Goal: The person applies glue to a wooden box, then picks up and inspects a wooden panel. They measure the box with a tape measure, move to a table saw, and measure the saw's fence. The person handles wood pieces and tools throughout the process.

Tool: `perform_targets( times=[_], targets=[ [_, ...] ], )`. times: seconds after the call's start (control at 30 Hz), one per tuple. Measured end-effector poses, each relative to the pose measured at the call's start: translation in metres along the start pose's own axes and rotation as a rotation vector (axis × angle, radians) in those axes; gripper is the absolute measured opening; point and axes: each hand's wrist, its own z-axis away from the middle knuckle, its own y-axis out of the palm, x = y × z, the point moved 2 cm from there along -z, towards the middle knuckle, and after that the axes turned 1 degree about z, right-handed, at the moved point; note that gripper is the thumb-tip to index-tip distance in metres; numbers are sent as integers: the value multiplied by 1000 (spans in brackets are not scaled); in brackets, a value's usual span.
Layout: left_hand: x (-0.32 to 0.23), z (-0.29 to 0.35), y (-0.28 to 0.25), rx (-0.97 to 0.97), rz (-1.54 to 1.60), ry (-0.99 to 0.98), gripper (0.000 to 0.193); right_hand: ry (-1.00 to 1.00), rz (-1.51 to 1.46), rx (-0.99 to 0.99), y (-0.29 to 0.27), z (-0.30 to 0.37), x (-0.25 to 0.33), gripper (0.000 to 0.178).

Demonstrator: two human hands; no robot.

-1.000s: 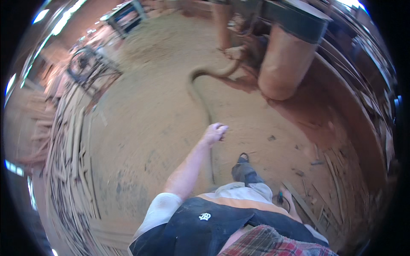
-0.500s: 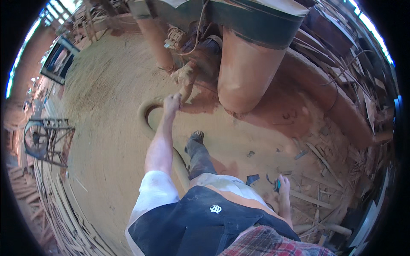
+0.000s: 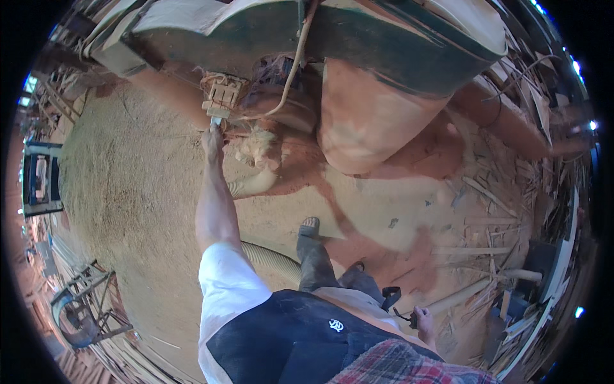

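Observation:
My left hand (image 3: 213, 139) is stretched far forward, its fingers closed at a small pale piece (image 3: 216, 120) just under a dusty box with wires (image 3: 224, 95). The box sits on the underside of a large green, dust-covered machine (image 3: 211, 40). Just right of that hand is a cloth-wrapped pipe joint (image 3: 259, 148), with a ribbed hose (image 3: 252, 184) running from it. My right hand (image 3: 423, 321) is low at the right, beside my hip. Its fingers are curled round a thin dark cord, with a black strap-like loop (image 3: 390, 297) near it.
A large dusty bag (image 3: 368, 121) hangs under the machine. Sawdust covers the floor (image 3: 141, 185). Wood offcuts (image 3: 486, 224) and a pale pipe (image 3: 457, 296) lie to the right. A metal frame with a round guard (image 3: 86, 313) stands at the left.
My left hand has moved from the hose up and left to the wired box. The view has come closer to the machine. My right hand has shifted lower, and the teal-marked thing no longer shows.

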Motion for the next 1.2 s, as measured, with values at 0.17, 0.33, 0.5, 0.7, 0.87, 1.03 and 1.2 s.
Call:
perform_targets(
  times=[0.17, 0.33, 0.5, 0.7, 0.87, 1.03, 1.2],
  targets=[
    [-40, -21, 0, 204, -174, 306, 28, 53, -31, 10, 27, 7, -21, 28],
    [-104, -48, 38, 161, -430, 590, 28, -33, -107, -111, 71, 11, -37, 34],
    [-102, 22, 98, 167, -459, 885, 28, -144, 73, -201, 87, 28, -62, 44],
    [57, 254, 118, 687, -730, 670, 30, -63, -404, -407, 63, 54, -137, 49],
    [199, 488, 165, 1515, -1349, 180, 31, 160, -754, -471, 41, 69, -268, 52],
    [248, 738, 283, 1815, -1356, 255, 34, 230, -1374, -693, 7, 106, -380, 45],
    [193, 1011, 396, 2059, -1118, 527, 36, -29, -2074, -865, -86, 120, -444, 35]
  ],
)
